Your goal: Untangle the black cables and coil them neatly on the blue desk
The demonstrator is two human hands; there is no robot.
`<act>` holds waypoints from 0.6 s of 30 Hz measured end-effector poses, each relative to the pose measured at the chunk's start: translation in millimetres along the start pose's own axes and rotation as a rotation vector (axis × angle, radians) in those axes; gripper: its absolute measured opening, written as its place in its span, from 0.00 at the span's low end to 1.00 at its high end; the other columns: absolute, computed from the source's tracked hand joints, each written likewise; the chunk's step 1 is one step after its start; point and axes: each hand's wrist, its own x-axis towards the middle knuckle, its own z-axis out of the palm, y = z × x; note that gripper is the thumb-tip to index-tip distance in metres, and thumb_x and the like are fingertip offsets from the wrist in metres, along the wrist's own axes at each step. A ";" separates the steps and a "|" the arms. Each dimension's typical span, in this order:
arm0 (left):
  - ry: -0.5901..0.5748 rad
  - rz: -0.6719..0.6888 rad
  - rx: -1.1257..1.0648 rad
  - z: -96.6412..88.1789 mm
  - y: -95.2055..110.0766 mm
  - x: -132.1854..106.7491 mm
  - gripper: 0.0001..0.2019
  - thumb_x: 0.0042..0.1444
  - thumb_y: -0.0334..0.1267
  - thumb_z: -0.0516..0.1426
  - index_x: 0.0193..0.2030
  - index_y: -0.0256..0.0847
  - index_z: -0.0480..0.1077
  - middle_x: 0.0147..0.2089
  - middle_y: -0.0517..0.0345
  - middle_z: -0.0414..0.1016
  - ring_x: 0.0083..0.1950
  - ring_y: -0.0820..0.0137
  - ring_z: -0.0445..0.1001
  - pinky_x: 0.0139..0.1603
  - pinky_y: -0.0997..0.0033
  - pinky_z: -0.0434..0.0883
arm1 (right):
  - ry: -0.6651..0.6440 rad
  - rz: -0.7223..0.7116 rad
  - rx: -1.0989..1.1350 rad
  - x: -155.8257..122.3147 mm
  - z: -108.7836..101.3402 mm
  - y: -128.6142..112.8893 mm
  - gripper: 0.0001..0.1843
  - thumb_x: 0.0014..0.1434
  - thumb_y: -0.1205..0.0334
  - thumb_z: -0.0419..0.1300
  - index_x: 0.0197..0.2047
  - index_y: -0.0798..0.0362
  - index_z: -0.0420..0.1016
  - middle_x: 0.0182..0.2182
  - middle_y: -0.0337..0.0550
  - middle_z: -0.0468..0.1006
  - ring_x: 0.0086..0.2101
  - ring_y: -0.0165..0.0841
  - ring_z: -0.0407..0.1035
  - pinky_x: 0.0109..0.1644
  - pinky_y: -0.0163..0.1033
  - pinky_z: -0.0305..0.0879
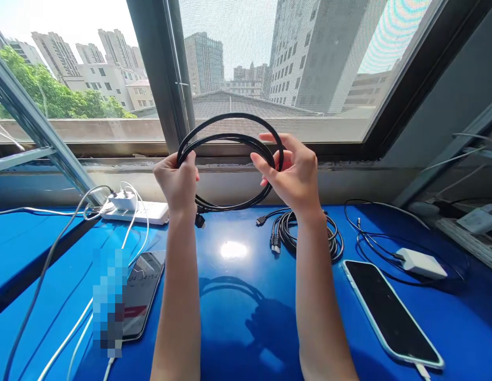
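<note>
A black HDMI cable (230, 137), wound into several loops, is held up above the desk in front of the window. My left hand (176, 177) is closed around the left side of the coil, thumb pressed on the loops. On the other side, my right hand (293, 169) has the loops between thumb and fingers, with some fingers partly spread. One loop stands higher than the others at the top. A black plug (200, 220) hangs beneath my left hand. Behind my right forearm lies a second coiled black cable (283, 233) with its plugs showing, partly hidden.
The desk is blue (234, 296). At left are a white power strip (151, 212) with chargers, loose cords and a phone (145, 291). A second phone (392, 312), a white adapter (422, 263) and black cords lie at right. Metal frames stand on both sides.
</note>
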 end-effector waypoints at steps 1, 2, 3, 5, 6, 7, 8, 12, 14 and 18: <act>0.013 0.009 -0.005 -1.0 1.4 -0.3 0.26 0.52 0.21 0.53 0.07 0.40 0.53 0.07 0.68 0.49 0.12 0.82 0.47 0.14 0.77 0.47 | -0.022 0.006 0.025 -1.4 2.6 -2.8 0.15 0.54 0.56 0.61 0.45 0.48 0.73 0.17 0.31 0.67 0.16 0.26 0.63 0.21 0.34 0.66; 0.020 0.002 -0.020 -1.7 2.6 -1.0 0.26 0.53 0.20 0.52 0.07 0.39 0.53 0.07 0.69 0.49 0.12 0.82 0.47 0.14 0.77 0.47 | -0.042 0.008 0.052 -2.9 5.1 -5.9 0.14 0.55 0.54 0.60 0.44 0.48 0.74 0.16 0.30 0.66 0.15 0.25 0.61 0.19 0.33 0.65; 0.022 -0.014 -0.038 -2.0 3.6 -1.8 0.25 0.53 0.21 0.52 0.08 0.40 0.53 0.07 0.69 0.49 0.12 0.82 0.46 0.14 0.77 0.47 | -0.058 0.008 0.080 -4.3 7.4 -8.9 0.13 0.56 0.52 0.59 0.42 0.47 0.74 0.15 0.30 0.64 0.14 0.25 0.59 0.18 0.33 0.64; 0.007 -0.042 -0.059 -2.0 4.8 -3.6 0.25 0.54 0.22 0.52 0.08 0.40 0.52 0.07 0.69 0.48 0.12 0.82 0.45 0.14 0.77 0.47 | -0.084 -0.008 0.117 -6.6 10.0 -13.5 0.14 0.57 0.48 0.58 0.39 0.47 0.75 0.14 0.30 0.63 0.12 0.25 0.57 0.16 0.34 0.63; -0.013 -0.043 -0.057 -1.8 4.8 -4.3 0.26 0.55 0.23 0.52 0.08 0.40 0.51 0.07 0.69 0.49 0.11 0.82 0.45 0.14 0.77 0.48 | -0.086 -0.023 0.121 -7.3 10.1 -14.7 0.15 0.57 0.46 0.57 0.38 0.47 0.75 0.14 0.30 0.63 0.12 0.25 0.57 0.16 0.34 0.63; -0.044 -0.038 -0.046 -1.6 4.3 -4.8 0.26 0.55 0.25 0.52 0.08 0.40 0.50 0.07 0.68 0.49 0.11 0.82 0.46 0.14 0.77 0.49 | -0.079 -0.039 0.115 -7.7 9.3 -15.4 0.16 0.57 0.45 0.57 0.37 0.47 0.75 0.13 0.31 0.63 0.12 0.25 0.57 0.16 0.34 0.62; -0.086 -0.038 -0.030 -1.3 3.3 -5.1 0.26 0.56 0.26 0.52 0.08 0.41 0.50 0.07 0.68 0.51 0.11 0.81 0.47 0.14 0.77 0.50 | -0.067 -0.054 0.106 -7.8 7.8 -15.7 0.16 0.57 0.45 0.57 0.36 0.47 0.76 0.13 0.31 0.63 0.12 0.25 0.57 0.16 0.35 0.61; -0.276 -0.089 0.065 0.8 -5.3 -4.8 0.23 0.57 0.35 0.52 0.10 0.41 0.59 0.11 0.62 0.63 0.13 0.79 0.61 0.17 0.78 0.59 | 0.058 -0.068 0.100 -8.1 -3.4 -20.3 0.14 0.56 0.49 0.59 0.41 0.47 0.77 0.14 0.33 0.66 0.12 0.26 0.57 0.14 0.35 0.58; -0.350 -0.139 0.158 2.2 -11.4 -4.5 0.21 0.57 0.40 0.52 0.13 0.40 0.65 0.14 0.58 0.69 0.16 0.75 0.68 0.20 0.76 0.64 | 0.141 -0.041 0.105 -9.5 -9.3 -27.3 0.14 0.55 0.55 0.61 0.45 0.46 0.76 0.14 0.32 0.68 0.10 0.26 0.55 0.12 0.34 0.54; -0.503 -0.285 0.489 4.7 -23.0 -6.4 0.22 0.55 0.46 0.54 0.12 0.39 0.67 0.13 0.55 0.70 0.13 0.71 0.67 0.17 0.74 0.64 | 0.302 0.006 0.074 -13.9 -13.1 -41.9 0.17 0.51 0.67 0.61 0.45 0.49 0.76 0.19 0.35 0.74 0.10 0.24 0.54 0.11 0.34 0.50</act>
